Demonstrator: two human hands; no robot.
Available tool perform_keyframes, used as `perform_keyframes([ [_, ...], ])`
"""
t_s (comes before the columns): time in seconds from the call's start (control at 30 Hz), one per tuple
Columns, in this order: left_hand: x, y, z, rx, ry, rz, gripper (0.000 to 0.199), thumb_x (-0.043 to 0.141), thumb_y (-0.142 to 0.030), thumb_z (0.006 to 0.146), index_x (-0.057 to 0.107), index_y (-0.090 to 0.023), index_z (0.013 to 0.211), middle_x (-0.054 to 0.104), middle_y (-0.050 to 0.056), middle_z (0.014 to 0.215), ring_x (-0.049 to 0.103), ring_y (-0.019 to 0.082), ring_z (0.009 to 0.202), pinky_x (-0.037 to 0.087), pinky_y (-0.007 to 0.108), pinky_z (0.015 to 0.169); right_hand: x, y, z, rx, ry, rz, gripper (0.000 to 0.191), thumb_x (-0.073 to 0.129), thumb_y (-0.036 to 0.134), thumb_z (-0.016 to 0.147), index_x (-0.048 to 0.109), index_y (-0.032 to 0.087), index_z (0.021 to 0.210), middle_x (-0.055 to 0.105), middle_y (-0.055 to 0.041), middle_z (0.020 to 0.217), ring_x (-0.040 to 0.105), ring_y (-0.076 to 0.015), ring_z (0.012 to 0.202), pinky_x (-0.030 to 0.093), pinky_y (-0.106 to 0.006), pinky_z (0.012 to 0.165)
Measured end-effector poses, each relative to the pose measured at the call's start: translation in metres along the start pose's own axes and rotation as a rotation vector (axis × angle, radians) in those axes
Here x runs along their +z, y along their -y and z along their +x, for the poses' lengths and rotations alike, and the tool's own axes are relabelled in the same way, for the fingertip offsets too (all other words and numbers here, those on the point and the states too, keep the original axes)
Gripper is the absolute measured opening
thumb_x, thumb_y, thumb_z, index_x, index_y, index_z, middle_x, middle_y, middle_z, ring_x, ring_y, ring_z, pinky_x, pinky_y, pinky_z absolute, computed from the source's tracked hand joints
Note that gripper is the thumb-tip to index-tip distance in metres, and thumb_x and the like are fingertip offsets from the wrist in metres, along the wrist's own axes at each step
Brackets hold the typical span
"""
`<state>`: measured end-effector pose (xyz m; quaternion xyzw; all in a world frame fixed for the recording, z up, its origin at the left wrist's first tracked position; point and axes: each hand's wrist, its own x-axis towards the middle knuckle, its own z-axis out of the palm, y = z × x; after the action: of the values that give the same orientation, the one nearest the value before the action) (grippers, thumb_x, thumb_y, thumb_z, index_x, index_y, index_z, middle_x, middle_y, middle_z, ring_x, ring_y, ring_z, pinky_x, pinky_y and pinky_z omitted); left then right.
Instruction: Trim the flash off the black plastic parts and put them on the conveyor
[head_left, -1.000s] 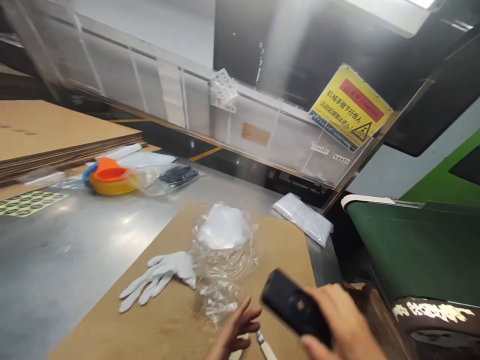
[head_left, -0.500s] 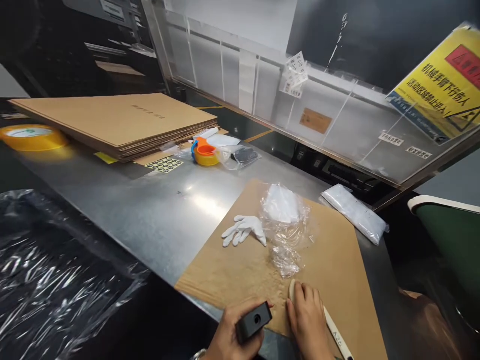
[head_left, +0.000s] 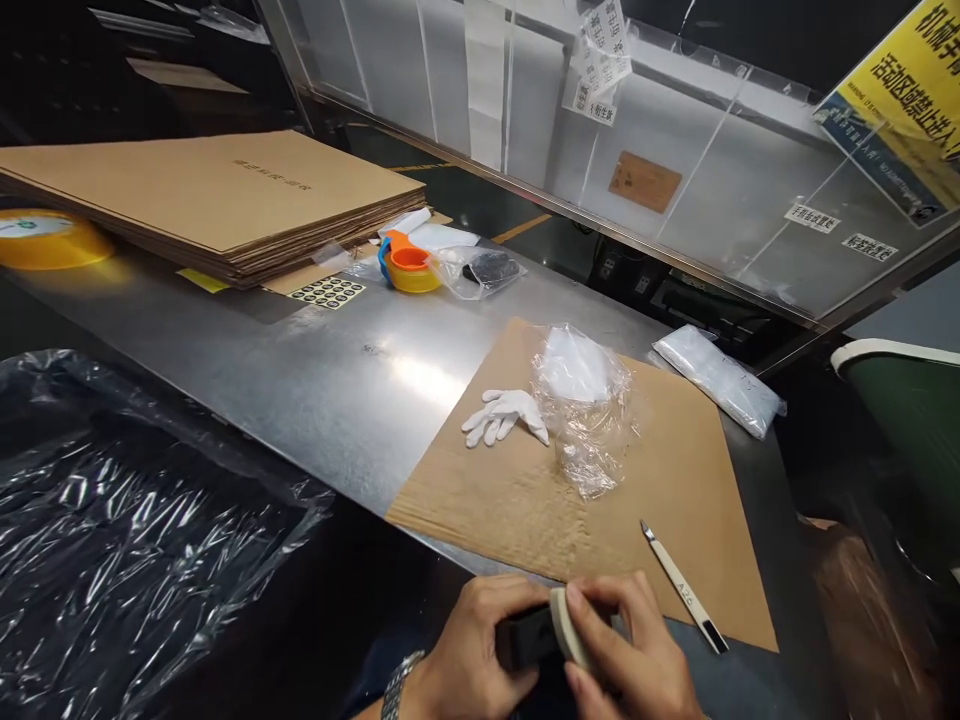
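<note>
Pale disc (head_left: 562, 624) lifted; bag (head_left: 591, 462) holds white contents (head_left: 574, 366).

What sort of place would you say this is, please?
It looks like a factory or workshop workstation, judging by the metal bench, the cardboard stack on it and the yellow warning sign beyond.

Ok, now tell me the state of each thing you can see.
Black block, gripped in left hand.
Beige pad, gripped in right hand, against the block.
Brown sheet, wrinkled near the hands.
White glove, unworn.
Clear bag, crumpled.
White-handled tool, lying down.
Cardboard, stacked.
Yellow tape, lying flat.
White package, lying down.
Black plastic, wrinkled.
</note>
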<state>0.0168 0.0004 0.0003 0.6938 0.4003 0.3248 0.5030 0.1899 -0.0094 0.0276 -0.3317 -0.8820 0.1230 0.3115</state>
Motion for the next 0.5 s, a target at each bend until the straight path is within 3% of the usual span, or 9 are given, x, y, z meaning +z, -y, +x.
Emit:
perform_keyframes([
  [0.1,0.004,0.005,-0.003,0.025,0.008,0.005,0.021,0.048,-0.019,0.079,0.066,-0.016,0.068,0.061,0.005,0.060,0.054,0.018,0.058,0.037,0.028,0.059,-0.001,0.004,-0.002,-0.009,0.004,0.007,0.062,0.051,0.019,0.083,0.031,0.021,0.142,0.059,-0.0115,0.097,0.055,-0.0193,0.078,0.050,-0.031,0.064],
  [0.17,0.006,0.008,-0.006,-0.014,-0.015,-0.108,0.019,0.052,-0.017,0.074,0.070,-0.016,0.081,0.063,0.005,0.066,0.055,0.018,0.061,0.039,0.029,0.062,-0.001,0.005,-0.004,0.009,-0.005,0.025,0.060,0.052,0.021,0.083,0.033,0.022,0.141,0.059,-0.0112,0.097,0.055,-0.0195,0.078,0.050,-0.033,0.065],
  [0.2,0.007,0.009,-0.007,-0.063,-0.020,-0.222,0.032,0.055,-0.014,0.068,0.069,-0.016,0.097,0.065,0.005,0.072,0.056,0.019,0.065,0.041,0.029,0.064,-0.001,0.004,-0.005,0.044,-0.004,0.056,0.058,0.052,0.021,0.084,0.035,0.023,0.140,0.059,-0.0110,0.099,0.056,-0.0200,0.081,0.050,-0.035,0.068],
  [0.27,0.009,0.010,-0.009,-0.179,-0.011,-0.519,0.072,0.054,-0.007,0.057,0.051,-0.022,0.128,0.066,0.002,0.080,0.059,0.020,0.072,0.043,0.029,0.068,0.004,0.002,-0.010,0.155,-0.031,0.181,0.053,0.051,0.024,0.087,0.038,0.025,0.138,0.056,-0.0104,0.101,0.056,-0.0209,0.087,0.050,-0.036,0.072],
  [0.33,0.012,0.011,-0.008,-0.233,-0.026,-0.806,0.094,0.050,-0.003,0.049,0.036,-0.028,0.138,0.067,0.000,0.096,0.059,0.022,0.088,0.043,0.032,0.079,0.016,0.000,-0.017,0.298,-0.140,0.325,0.046,0.047,0.030,0.090,0.041,0.027,0.136,0.054,-0.0091,0.101,0.057,-0.0203,0.088,0.050,-0.034,0.071],
  [0.43,0.017,0.013,-0.003,-0.233,-0.121,-1.163,0.089,0.048,-0.004,0.047,0.045,-0.030,0.132,0.054,0.000,0.131,0.042,0.026,0.123,0.029,0.039,0.102,0.043,0.005,-0.030,0.424,-0.306,0.431,0.043,0.045,0.036,0.091,0.044,0.029,0.134,0.054,-0.0077,0.101,0.058,-0.0196,0.089,0.049,-0.032,0.071],
  [0.5,0.016,0.017,-0.001,-0.264,-0.123,-1.400,0.080,0.049,-0.006,0.051,0.049,-0.028,0.128,0.049,0.002,0.137,0.035,0.027,0.130,0.022,0.043,0.107,0.062,0.012,-0.043,0.479,-0.358,0.432,0.042,0.047,0.039,0.090,0.047,0.031,0.132,0.056,-0.0068,0.100,0.059,-0.0198,0.089,0.050,-0.032,0.073],
])
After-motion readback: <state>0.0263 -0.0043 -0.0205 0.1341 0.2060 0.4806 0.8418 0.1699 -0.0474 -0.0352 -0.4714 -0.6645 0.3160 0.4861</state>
